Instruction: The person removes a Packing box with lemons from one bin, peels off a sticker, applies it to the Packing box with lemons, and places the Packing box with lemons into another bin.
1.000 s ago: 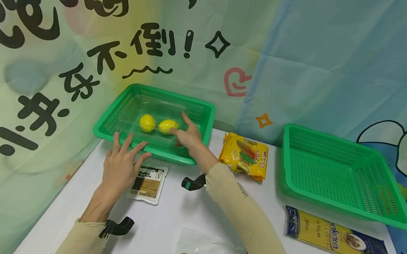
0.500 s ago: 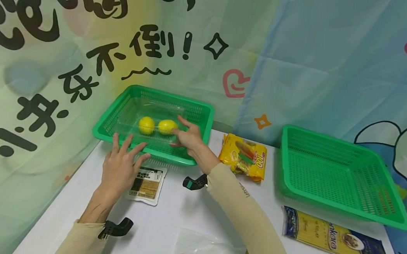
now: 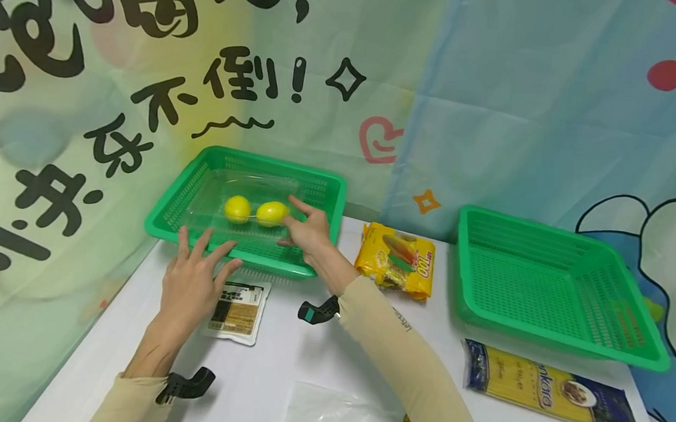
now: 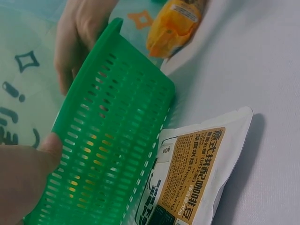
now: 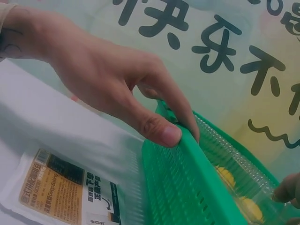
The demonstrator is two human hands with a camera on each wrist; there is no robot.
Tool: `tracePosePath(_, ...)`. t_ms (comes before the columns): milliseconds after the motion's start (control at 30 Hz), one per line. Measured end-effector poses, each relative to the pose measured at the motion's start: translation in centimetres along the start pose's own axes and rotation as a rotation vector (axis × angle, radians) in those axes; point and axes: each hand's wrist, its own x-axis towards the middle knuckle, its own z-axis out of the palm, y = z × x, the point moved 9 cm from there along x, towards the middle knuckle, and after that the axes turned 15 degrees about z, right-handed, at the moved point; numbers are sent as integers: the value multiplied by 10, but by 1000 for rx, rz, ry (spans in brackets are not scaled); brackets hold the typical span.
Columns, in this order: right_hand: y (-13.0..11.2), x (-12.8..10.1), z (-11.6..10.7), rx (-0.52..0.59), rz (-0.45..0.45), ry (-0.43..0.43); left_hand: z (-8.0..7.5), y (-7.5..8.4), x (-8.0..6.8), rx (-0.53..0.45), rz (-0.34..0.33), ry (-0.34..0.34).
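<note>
A green basket (image 3: 194, 192) stands at the far left of the white tabletop (image 3: 306, 351), against the printed backdrop. Inside it lies a clear plastic box (image 3: 217, 191) holding two lemons (image 3: 255, 211) side by side.

The left hand (image 3: 191, 279) lies on the basket's near rim, fingers spread and straight. The right-wrist view shows the thumb pressed against the outside of the near wall and the other fingers laid over the rim's top edge. The box is just beyond these fingertips, inside the basket.

The right hand (image 3: 308, 228) reaches over the near right corner of the basket. Its forefinger is stretched out and the other fingers are loosely bent, their tips touching the right end of the clear box, right beside the nearer lemon. The pictures show no firm pinch on the box. The hand rests against it, with the lemons to its left.

A flat white and tan packet (image 3: 233, 308) lies on the tabletop just in front of the basket, beside the left hand and partly tucked under the basket's edge in the left-wrist view. A yellow snack bag (image 3: 395, 266) lies right of the right forearm. A second green basket (image 3: 554, 289) stands well apart on the right, with a pasta pack (image 3: 548, 388) in front of it.
</note>
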Motion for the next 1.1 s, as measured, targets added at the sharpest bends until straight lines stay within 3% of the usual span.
tracePosePath(200, -7, -9, -2, -36, -46, 122, -3, -2, -2, 12, -3, 5)
tracePosePath(433, -12, -14, -4, -24, -18, 290, -3, 0, 0, 14, 1, 4)
tracePosePath(567, -10, -11, -5, 0, -14, 305, -1, 1, 0, 2, 5, 12)
tracePosePath(800, -5, -6, -7, 1, -36, 256, -3, 2, -1, 18, 18, 36)
tracePosePath(1100, -6, -11, -13, -79, -66, 315, -3, 2, -1, 18, 19, 42)
